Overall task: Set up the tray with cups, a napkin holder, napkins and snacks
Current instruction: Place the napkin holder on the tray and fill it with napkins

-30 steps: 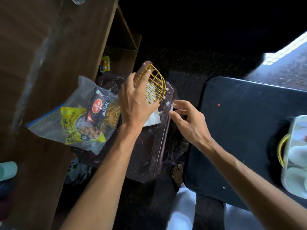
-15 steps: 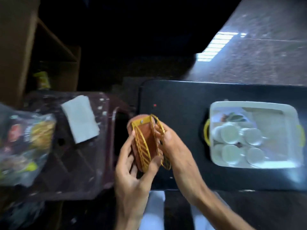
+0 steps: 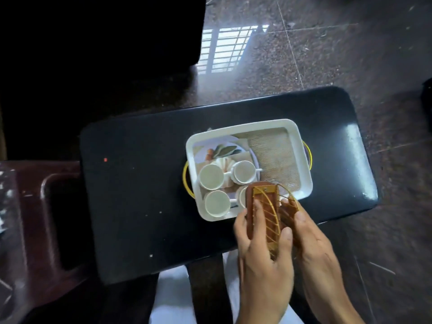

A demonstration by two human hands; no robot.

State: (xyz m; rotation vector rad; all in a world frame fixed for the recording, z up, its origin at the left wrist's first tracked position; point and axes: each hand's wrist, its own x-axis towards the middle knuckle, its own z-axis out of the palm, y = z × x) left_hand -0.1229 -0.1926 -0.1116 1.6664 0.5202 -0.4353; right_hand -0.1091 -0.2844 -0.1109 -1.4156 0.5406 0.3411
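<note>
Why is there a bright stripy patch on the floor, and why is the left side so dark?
Head view: the stripy patch is window light reflecting off the shiny floor; the left lies in deep shadow; the chair at the edge is blurred.

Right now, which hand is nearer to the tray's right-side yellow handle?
The right hand. It sits below the tray's right-side yellow handle, at the napkin holder's right wire side. The left hand is farther left, gripping the holder's brown base.

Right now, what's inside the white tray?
The white tray holds white cups: three show fully, and a fourth is mostly hidden behind the napkin holder that both hands hold. Its right half is bare.
</note>
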